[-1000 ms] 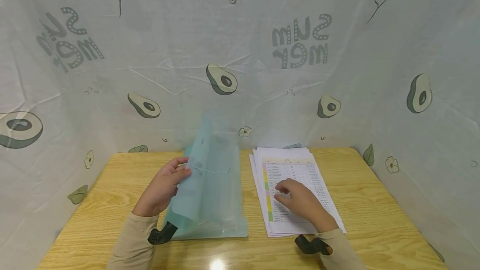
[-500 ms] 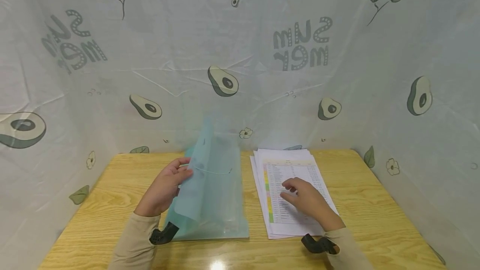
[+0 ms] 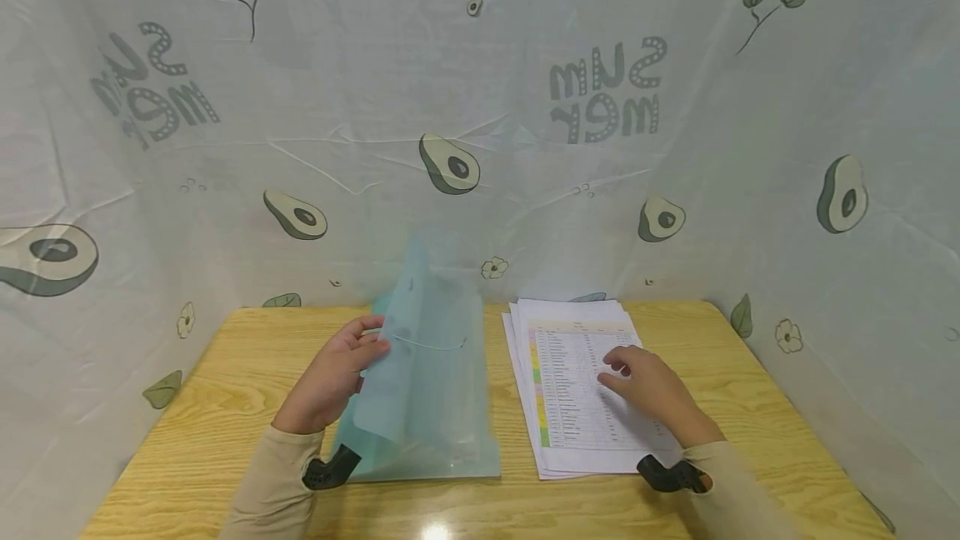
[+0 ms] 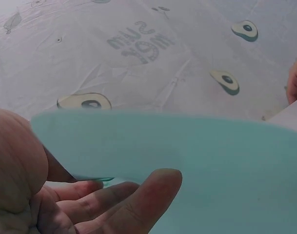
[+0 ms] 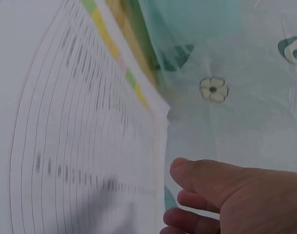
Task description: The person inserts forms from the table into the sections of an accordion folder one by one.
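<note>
A translucent teal plastic document folder (image 3: 450,407) lies on the left half of the table, its cover raised and curled over. My left hand (image 3: 337,373) pinches the left edge of that cover between thumb and fingers. The left wrist view shows the thumb (image 4: 160,195) lying across the teal sheet. A thin white cord (image 3: 431,345) crosses the folder. To its right is a slightly fanned stack of printed papers (image 3: 570,407), the top sheet a table with a colour-striped left column. Above the stack's right side hovers my right hand (image 3: 648,386), fingers loosely bent, holding nothing.
Wooden table (image 3: 225,407) beneath everything. Behind it and at both sides hangs a pale curtain (image 3: 480,90) printed with avocados and flowers. Each wrist carries a black mount (image 3: 332,468). A narrow strip of wood separates folder and papers.
My right hand has slid rightward across the stack, uncovering more of the printed table. My left hand keeps its pinch on the folder's cover. The head view has shifted slightly.
</note>
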Action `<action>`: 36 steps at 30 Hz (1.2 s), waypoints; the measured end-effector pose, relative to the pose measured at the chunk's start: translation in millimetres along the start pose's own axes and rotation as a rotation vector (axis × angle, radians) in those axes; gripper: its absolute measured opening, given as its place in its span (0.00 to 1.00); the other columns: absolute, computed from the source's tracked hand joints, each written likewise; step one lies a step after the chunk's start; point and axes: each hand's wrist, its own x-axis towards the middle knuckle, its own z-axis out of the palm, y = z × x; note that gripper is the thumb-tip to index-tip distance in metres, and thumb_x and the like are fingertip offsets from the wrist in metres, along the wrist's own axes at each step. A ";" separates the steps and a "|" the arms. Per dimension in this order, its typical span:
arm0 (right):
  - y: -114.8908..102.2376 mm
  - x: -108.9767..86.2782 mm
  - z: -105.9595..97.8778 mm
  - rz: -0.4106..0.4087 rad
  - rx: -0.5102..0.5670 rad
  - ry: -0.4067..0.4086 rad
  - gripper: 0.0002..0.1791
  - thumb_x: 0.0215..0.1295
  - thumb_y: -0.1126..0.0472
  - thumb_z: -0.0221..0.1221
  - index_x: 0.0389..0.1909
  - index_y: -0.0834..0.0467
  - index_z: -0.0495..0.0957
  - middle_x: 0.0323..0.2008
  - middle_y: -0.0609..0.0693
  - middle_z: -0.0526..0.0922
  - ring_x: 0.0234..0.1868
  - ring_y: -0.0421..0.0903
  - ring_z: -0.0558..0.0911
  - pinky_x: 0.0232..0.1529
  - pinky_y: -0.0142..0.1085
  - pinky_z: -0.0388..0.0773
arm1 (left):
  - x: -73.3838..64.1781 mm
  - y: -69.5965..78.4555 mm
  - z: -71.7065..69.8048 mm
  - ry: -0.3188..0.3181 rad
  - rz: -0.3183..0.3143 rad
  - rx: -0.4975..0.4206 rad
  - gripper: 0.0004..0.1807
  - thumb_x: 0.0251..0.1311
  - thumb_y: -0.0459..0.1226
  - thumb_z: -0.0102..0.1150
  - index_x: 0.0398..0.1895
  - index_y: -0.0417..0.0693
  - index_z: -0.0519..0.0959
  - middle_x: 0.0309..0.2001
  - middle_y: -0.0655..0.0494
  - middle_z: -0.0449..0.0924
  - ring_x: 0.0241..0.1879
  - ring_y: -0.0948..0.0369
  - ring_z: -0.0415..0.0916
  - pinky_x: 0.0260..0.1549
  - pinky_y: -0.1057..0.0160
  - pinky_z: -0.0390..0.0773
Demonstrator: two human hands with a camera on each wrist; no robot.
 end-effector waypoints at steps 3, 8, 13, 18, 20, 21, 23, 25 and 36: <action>14.9 2.0 -4.5 0.079 -0.017 -0.016 0.21 0.67 0.53 0.68 0.51 0.65 0.82 0.46 0.60 0.84 0.45 0.56 0.81 0.47 0.54 0.78 | 0.3 -0.7 0.8 0.002 -0.002 -0.002 0.27 0.80 0.37 0.48 0.76 0.42 0.57 0.58 0.51 0.75 0.40 0.63 0.79 0.32 0.64 0.75; 36.4 3.2 -4.7 0.202 -0.032 -0.059 0.27 0.65 0.52 0.68 0.52 0.72 0.78 0.44 0.64 0.82 0.43 0.57 0.79 0.47 0.56 0.76 | 0.5 -2.5 0.3 0.002 0.013 -0.012 0.35 0.79 0.35 0.48 0.83 0.55 0.49 0.67 0.39 0.69 0.40 0.61 0.79 0.31 0.65 0.71; 39.7 0.9 -3.0 0.223 -0.022 -0.076 0.23 0.66 0.53 0.68 0.48 0.71 0.79 0.40 0.61 0.81 0.40 0.55 0.78 0.45 0.54 0.76 | 1.3 -3.8 2.7 0.031 0.029 0.043 0.29 0.79 0.34 0.47 0.81 0.55 0.62 0.77 0.41 0.60 0.36 0.67 0.76 0.26 0.68 0.69; 40.5 0.4 -1.1 0.206 -0.018 -0.070 0.21 0.66 0.54 0.67 0.46 0.69 0.81 0.40 0.60 0.82 0.40 0.54 0.78 0.45 0.53 0.76 | 1.8 -2.4 7.6 0.142 0.014 0.111 0.23 0.77 0.35 0.46 0.72 0.49 0.74 0.77 0.45 0.61 0.56 0.56 0.76 0.43 0.63 0.79; 41.4 0.4 -1.0 0.209 -0.015 -0.071 0.22 0.66 0.54 0.67 0.47 0.70 0.80 0.40 0.61 0.82 0.40 0.55 0.78 0.45 0.54 0.76 | 2.3 -2.3 8.7 0.184 0.015 0.137 0.22 0.76 0.35 0.47 0.70 0.49 0.77 0.77 0.46 0.62 0.68 0.52 0.69 0.50 0.59 0.78; 42.1 0.3 -0.8 0.219 -0.016 -0.073 0.23 0.66 0.54 0.67 0.49 0.71 0.79 0.41 0.62 0.81 0.41 0.56 0.78 0.46 0.55 0.76 | 2.6 -2.7 8.9 0.198 0.017 0.148 0.22 0.76 0.36 0.48 0.69 0.49 0.77 0.76 0.46 0.63 0.70 0.50 0.67 0.52 0.58 0.78; 42.8 -0.6 -0.8 0.247 -0.026 -0.074 0.29 0.66 0.51 0.66 0.52 0.74 0.76 0.44 0.67 0.80 0.43 0.59 0.78 0.46 0.56 0.76 | 3.8 -4.4 8.4 0.204 0.022 0.156 0.21 0.76 0.38 0.53 0.68 0.49 0.78 0.76 0.46 0.64 0.72 0.49 0.65 0.55 0.55 0.78; 44.0 -1.3 -0.6 0.286 -0.044 -0.075 0.37 0.66 0.47 0.66 0.56 0.78 0.71 0.47 0.72 0.77 0.44 0.63 0.77 0.45 0.57 0.76 | 5.0 -6.1 8.0 0.203 0.029 0.165 0.21 0.74 0.40 0.59 0.67 0.50 0.80 0.76 0.47 0.65 0.73 0.49 0.64 0.57 0.52 0.78; 46.7 -2.3 -5.3 0.390 0.068 -0.116 0.40 0.64 0.45 0.67 0.52 0.80 0.68 0.42 0.70 0.79 0.39 0.59 0.77 0.41 0.51 0.76 | 9.6 -7.9 8.0 0.177 0.066 0.120 0.39 0.71 0.32 0.62 0.82 0.52 0.57 0.54 0.40 0.82 0.42 0.53 0.85 0.39 0.54 0.85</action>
